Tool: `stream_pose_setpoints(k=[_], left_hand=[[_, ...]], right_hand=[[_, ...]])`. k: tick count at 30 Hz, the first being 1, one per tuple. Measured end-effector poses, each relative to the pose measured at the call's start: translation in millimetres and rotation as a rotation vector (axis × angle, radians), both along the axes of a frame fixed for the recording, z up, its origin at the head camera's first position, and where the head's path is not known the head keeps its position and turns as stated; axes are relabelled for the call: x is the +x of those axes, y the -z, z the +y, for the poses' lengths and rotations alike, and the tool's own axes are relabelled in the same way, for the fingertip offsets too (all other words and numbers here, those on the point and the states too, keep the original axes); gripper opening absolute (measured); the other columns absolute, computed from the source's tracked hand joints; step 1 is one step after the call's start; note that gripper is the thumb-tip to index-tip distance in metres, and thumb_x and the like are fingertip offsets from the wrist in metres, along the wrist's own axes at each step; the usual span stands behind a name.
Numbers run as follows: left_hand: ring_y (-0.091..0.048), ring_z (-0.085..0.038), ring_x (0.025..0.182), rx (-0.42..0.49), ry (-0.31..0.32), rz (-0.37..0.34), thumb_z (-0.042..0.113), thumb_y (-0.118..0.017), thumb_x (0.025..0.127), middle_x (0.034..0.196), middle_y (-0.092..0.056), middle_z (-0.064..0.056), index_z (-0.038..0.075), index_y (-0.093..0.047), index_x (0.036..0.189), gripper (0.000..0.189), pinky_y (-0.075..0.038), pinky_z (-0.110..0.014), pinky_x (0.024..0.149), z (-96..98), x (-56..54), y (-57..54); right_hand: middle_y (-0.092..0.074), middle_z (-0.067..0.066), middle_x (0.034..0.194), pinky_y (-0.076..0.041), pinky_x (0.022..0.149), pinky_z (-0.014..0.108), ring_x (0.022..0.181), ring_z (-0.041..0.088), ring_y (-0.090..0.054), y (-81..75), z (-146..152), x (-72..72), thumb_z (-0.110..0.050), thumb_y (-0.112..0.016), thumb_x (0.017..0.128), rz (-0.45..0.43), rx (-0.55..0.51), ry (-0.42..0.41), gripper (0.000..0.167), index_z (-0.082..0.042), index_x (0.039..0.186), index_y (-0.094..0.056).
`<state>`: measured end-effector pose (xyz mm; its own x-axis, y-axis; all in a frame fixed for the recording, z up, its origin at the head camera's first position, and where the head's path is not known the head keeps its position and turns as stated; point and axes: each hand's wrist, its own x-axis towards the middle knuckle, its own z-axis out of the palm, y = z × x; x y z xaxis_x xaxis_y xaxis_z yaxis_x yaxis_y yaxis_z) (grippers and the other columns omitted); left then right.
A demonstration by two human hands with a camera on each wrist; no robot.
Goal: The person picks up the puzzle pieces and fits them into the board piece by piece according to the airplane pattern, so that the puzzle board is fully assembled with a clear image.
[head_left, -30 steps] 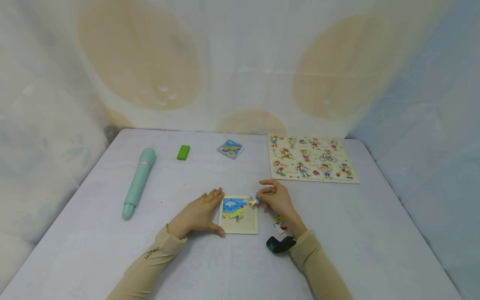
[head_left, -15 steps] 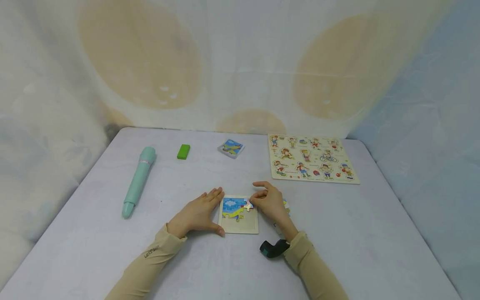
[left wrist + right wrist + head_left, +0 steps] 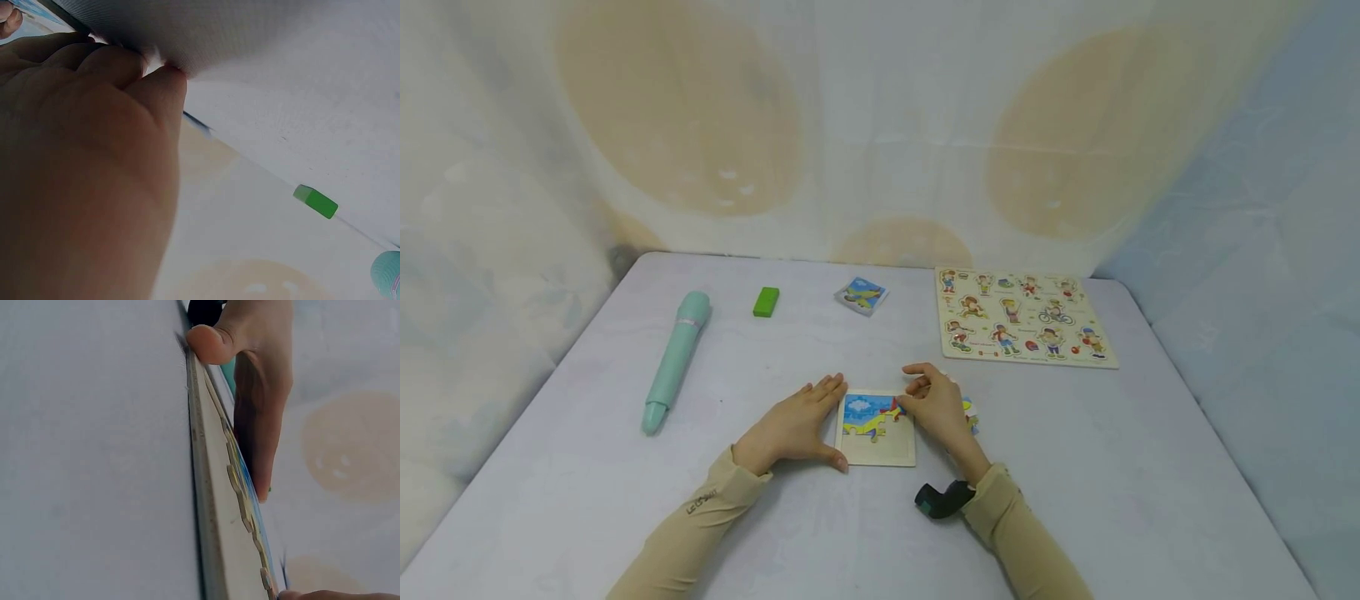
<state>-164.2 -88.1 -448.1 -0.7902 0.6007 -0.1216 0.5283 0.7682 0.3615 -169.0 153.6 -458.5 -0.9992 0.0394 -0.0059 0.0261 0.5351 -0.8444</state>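
The left hand [image 3: 792, 425] lies with its fingers extended and thumb spread, bracing the left edge of a small square wooden puzzle frame [image 3: 891, 455]. The right hand [image 3: 938, 410] has thumb and forefinger together and seems to pinch a small red-and-blue jigsaw piece [image 3: 899, 410] at the frame's upper right; the fingertips hide its outline, so whether it is seated cannot be told.

To fit it well, I would line up its printed edge with the blue-and-yellow joined pieces [image 3: 859, 408] on its left, settle the tabs straight down, then press flat with a fingertip. The left hand's brace should take any sideways push; forcing a tilted piece could lift its neighbours. The frame's lower part shows bare wood, so more fitting seems left.

Just beside the right wrist, partly hidden, lies loose white, yellow and blue puzzle material [image 3: 970, 414], best not brushed by the forearm. Farther back on the white-covered bench [image 3: 820, 537], a small square card with a yellow-and-blue picture [image 3: 862, 296] may serve as a guide.
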Motion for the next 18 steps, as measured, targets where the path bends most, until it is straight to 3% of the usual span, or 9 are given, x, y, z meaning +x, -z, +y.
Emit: stream_pose_setpoints(k=[6,9,13,18], left_hand=[[-0.023,-0.031,0.149,0.006,0.004,-0.01,0.063,-0.082,0.06,0.159,-0.025,-0.016,-0.001,-0.03,0.15,0.122,-0.025,-0.048,0.121,0.4,-0.2,0.4],[-0.023,-0.031,0.149,0.004,0.003,-0.008,0.063,-0.082,0.059,0.159,-0.026,-0.016,-0.001,-0.031,0.15,0.122,-0.024,-0.048,0.121,1.6,-0.3,-0.1],[-0.023,-0.031,0.149,-0.002,-0.001,-0.005,0.063,-0.082,0.059,0.159,-0.026,-0.016,-0.001,-0.031,0.15,0.122,-0.024,-0.047,0.121,2.0,-0.3,-1.1],[-0.024,-0.03,0.149,-0.011,-0.004,-0.001,0.063,-0.082,0.059,0.159,-0.026,-0.016,-0.001,-0.031,0.15,0.122,-0.025,-0.047,0.121,0.2,-0.3,-0.5]], right_hand=[[-0.066,0.014,0.103,-0.051,0.055,0.02,0.073,0.011,-0.061,-6.1,21,-4.4,-0.011,-0.066,0.091,-0.102,-0.214,-0.072,0.044,-0.008,0.133,-0.054],[-0.066,0.02,0.115,-0.055,0.065,0.022,0.081,0.01,-0.065,-9.8,39,-6.9,-0.015,-0.058,0.097,-0.104,-0.289,-0.099,0.044,-0.006,0.139,-0.048],[-0.065,0.02,0.122,-0.056,0.076,0.021,0.089,0.007,-0.066,-10.4,62,-6.5,-0.02,-0.054,0.1,-0.096,-0.301,-0.099,0.044,-0.006,0.14,-0.046],[-0.069,0.006,0.114,-0.048,0.068,0.017,0.078,0.003,-0.057,-11.9,84,1.0,-0.022,-0.054,0.1,-0.117,-0.265,-0.059,0.041,-0.006,0.137,-0.049]])
